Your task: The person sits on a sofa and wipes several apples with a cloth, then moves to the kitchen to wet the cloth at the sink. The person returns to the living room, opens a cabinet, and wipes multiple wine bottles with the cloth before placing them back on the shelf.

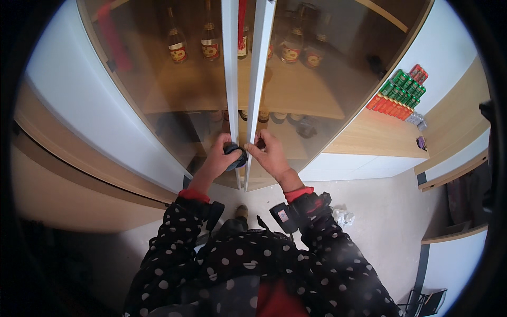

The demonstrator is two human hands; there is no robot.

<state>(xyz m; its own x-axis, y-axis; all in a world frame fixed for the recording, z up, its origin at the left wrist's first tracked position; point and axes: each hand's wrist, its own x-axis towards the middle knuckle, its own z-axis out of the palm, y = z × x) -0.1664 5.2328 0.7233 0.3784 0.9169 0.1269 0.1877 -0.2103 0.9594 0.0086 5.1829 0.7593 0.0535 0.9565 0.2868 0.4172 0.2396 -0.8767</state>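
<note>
Two glass cabinet doors with white frames stand nearly closed before me, a narrow gap between them. My left hand (222,155) holds a bunched dark cloth (235,157) against the edge of the left door (231,87). My right hand (270,152) pinches the edge of the right door (256,87) between thumb and fingers, close beside the cloth. Behind the glass, several bottles with red and yellow labels (292,49) stand on a wooden shelf (301,95). More bottles show on the lower level. A red tassel (241,31) hangs in the gap at the top.
At the right, stacked green and red cans (400,89) stand on a wooden counter (352,138) above white drawers. A crumpled clear plastic bag (344,217) lies on the floor. A long wood and white panel curves along the left. A black folding stand (427,303) is at the lower right.
</note>
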